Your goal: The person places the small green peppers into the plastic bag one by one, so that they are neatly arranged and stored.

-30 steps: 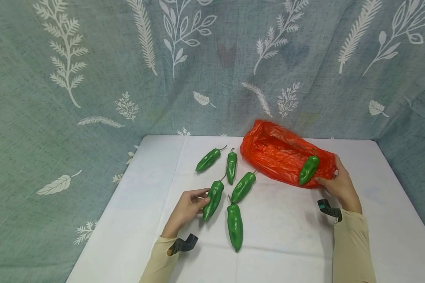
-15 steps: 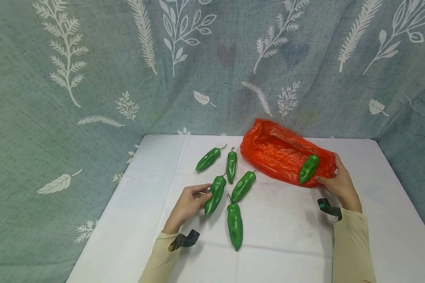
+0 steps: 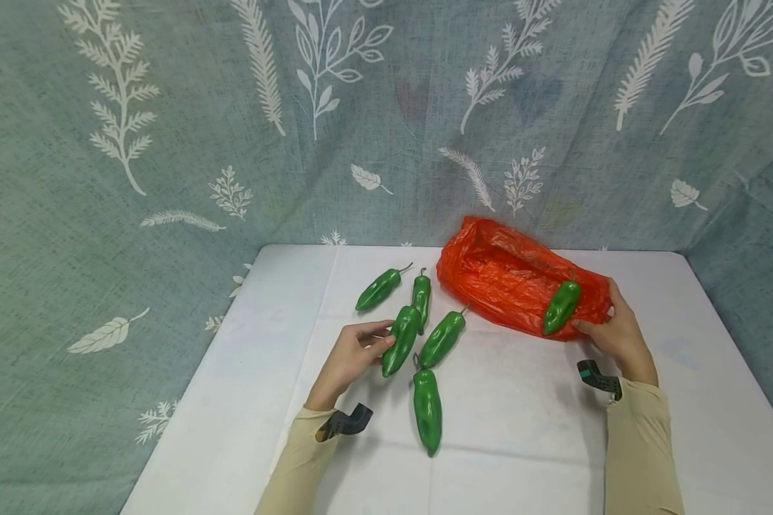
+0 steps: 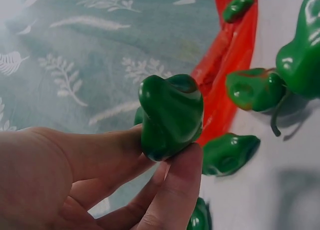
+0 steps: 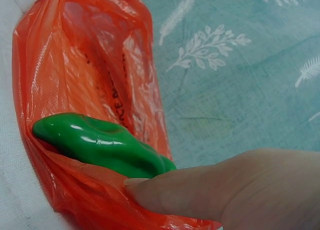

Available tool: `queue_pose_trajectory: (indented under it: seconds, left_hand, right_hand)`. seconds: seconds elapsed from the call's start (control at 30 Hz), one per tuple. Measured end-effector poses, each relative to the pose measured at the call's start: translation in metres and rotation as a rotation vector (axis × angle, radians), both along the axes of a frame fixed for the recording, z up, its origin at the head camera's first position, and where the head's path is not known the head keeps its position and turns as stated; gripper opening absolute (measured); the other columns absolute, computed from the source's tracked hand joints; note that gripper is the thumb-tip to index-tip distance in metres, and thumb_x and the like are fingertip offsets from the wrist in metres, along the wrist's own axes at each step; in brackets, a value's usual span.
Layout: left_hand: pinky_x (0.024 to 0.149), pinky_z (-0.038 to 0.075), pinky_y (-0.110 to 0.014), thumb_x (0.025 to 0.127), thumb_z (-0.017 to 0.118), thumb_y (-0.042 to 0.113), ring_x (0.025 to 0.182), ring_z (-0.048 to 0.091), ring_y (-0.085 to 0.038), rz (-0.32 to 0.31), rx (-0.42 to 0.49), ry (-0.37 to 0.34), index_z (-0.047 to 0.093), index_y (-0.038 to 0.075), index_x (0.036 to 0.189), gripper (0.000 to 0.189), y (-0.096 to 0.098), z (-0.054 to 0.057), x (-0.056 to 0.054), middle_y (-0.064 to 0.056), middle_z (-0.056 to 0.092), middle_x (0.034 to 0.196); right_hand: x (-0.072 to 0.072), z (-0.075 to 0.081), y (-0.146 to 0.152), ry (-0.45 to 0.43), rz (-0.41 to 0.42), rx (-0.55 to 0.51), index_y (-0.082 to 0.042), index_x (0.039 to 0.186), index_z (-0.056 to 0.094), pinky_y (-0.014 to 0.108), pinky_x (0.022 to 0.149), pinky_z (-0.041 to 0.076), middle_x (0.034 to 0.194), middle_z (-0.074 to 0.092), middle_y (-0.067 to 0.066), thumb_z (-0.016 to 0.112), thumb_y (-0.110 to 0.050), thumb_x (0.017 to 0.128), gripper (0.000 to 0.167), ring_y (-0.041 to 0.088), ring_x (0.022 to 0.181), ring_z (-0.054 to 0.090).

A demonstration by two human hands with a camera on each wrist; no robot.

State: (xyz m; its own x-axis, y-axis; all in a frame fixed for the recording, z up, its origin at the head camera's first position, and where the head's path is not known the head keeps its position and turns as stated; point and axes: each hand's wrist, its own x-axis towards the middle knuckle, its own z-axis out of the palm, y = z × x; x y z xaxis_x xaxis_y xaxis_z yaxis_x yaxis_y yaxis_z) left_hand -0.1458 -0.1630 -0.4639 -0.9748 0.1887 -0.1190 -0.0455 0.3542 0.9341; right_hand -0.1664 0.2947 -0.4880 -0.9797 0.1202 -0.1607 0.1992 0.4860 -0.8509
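Observation:
My left hand (image 3: 351,357) pinches a green chili pepper (image 3: 401,343) between thumb and fingers, its pointed tip towards me. In the left wrist view the held pepper (image 4: 172,115) shows end-on, above the thumb tip. In the head view it overlaps a slimmer pepper (image 3: 421,290) behind it. A red plastic bag (image 3: 489,275) lies with its mouth spread at the back of the table. My right hand (image 3: 621,340) grips the bag's right end. Beside my right thumb, one pepper (image 5: 100,142) rests in the bag.
More green peppers lie on the white tabletop (image 3: 522,429): one at the back left (image 3: 378,289), one in front of the bag (image 3: 443,340), and one nearer me (image 3: 428,411). A leaf-patterned cloth (image 3: 386,129) hangs along the back and both sides.
My left hand has carried its pepper forward and to the right, towards the slimmer pepper and the bag. My right hand, the bag and the other peppers have stayed in place.

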Motion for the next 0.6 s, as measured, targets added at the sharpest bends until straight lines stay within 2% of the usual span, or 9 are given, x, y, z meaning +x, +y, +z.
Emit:
queue_pose_trajectory:
  seconds: [0.27, 0.6]
  left_hand:
    - [0.076, 0.064, -0.033, 0.097, 0.072, 0.011, 0.103, 0.075, -0.022, 0.018, 0.034, -0.005, 0.069, 0.009, 0.134, 0.037, 0.009, 0.009, -0.007, -0.015, 0.073, 0.120]
    - [0.075, 0.064, -0.032, 0.098, 0.071, 0.014, 0.101, 0.074, -0.019, 0.020, 0.058, 0.031, 0.070, 0.010, 0.133, 0.035, 0.025, 0.018, -0.019, -0.015, 0.072, 0.121]
  right_hand:
    - [-0.001, 0.001, 0.000, 0.020, 0.014, 0.023, -0.014, 0.166, -0.009, 0.074, 0.111, 0.035, 0.169, 0.013, 0.032, 0.072, -0.006, 0.092, 0.110, 0.060, 0.149, 0.024]
    - [0.002, 0.001, -0.002, 0.033, 0.003, 0.007, -0.014, 0.167, -0.005, 0.074, 0.111, 0.037, 0.169, 0.015, 0.032, 0.072, -0.002, 0.090, 0.109, 0.059, 0.148, 0.027]
